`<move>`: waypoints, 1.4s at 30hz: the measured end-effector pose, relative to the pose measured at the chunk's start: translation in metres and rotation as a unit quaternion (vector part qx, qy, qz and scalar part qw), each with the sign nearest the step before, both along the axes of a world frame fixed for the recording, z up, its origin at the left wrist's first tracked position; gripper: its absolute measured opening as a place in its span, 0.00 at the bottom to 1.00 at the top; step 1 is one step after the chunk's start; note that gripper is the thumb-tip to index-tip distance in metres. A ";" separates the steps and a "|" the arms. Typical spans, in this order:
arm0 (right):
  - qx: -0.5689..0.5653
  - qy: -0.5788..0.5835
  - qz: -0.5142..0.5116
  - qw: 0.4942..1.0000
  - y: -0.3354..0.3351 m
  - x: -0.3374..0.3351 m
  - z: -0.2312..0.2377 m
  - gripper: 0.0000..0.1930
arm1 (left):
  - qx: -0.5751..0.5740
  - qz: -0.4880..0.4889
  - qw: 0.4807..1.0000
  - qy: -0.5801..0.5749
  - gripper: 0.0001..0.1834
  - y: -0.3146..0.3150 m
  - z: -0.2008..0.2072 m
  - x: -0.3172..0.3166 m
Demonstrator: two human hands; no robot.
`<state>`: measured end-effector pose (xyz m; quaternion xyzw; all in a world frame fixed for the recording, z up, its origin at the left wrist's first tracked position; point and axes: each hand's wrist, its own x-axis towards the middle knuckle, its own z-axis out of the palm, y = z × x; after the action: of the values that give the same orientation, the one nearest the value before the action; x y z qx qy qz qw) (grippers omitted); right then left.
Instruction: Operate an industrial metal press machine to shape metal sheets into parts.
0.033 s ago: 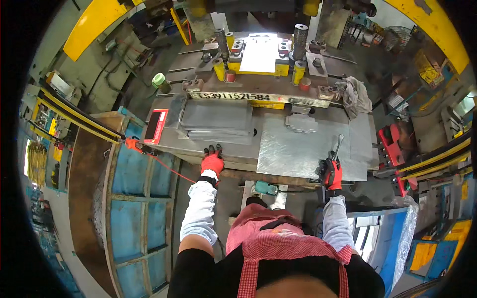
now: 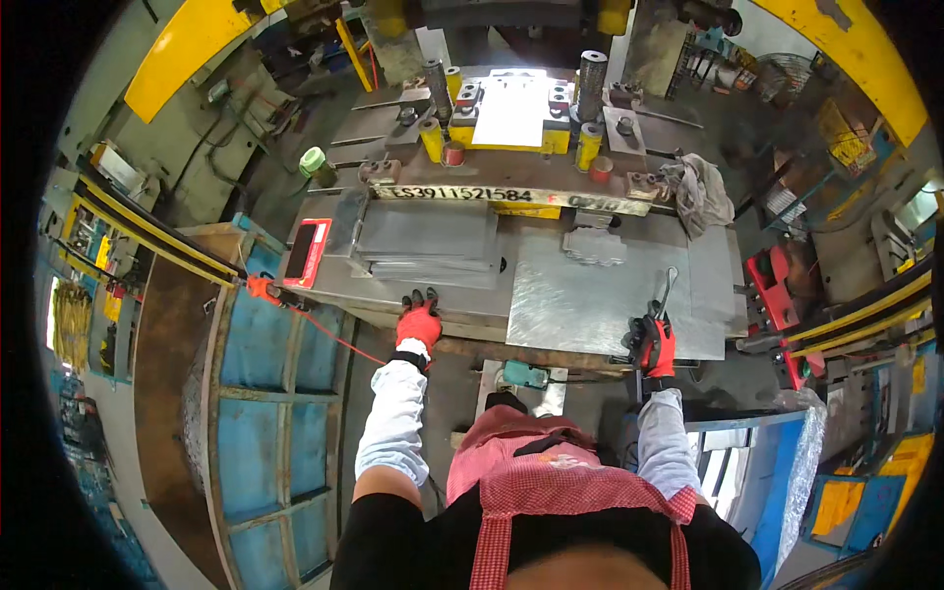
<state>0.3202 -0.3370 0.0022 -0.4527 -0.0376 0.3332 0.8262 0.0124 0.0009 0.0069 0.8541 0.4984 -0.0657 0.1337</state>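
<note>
The right hand (image 2: 657, 344), right of frame centre, is closed around a slim metal tool (image 2: 671, 287); the tool's long axis runs up-frame over the metal sheet (image 2: 570, 305). The left hand (image 2: 420, 323), fingers spread, visibly holding nothing, lies nearer the plate stack (image 2: 428, 236).

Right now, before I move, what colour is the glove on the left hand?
The left glove is red with black fingertips, best seen in the head view.
</note>
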 end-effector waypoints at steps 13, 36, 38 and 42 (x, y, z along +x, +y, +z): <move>-0.048 0.035 -0.004 0.998 -0.005 -0.007 0.014 0.17 | 0.000 -0.010 1.000 -0.002 0.27 -0.003 -0.001 -0.009; 0.009 0.032 0.013 0.999 -0.008 -0.003 0.001 0.12 | 0.038 -0.045 0.998 -0.004 0.31 0.008 -0.023 -0.016; -0.029 0.019 -0.020 0.999 -0.014 -0.003 0.006 0.12 | -0.012 -0.033 0.999 -0.029 0.30 0.004 -0.012 -0.005; -0.055 -0.074 0.023 0.996 -0.024 0.003 -0.019 0.26 | -0.022 -0.052 0.997 -0.052 0.28 0.007 -0.016 -0.013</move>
<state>0.3227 -0.3607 -0.0170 -0.5199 -0.0901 0.3191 0.7872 -0.0009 0.0078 -0.0087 0.8780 0.4440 -0.0389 0.1746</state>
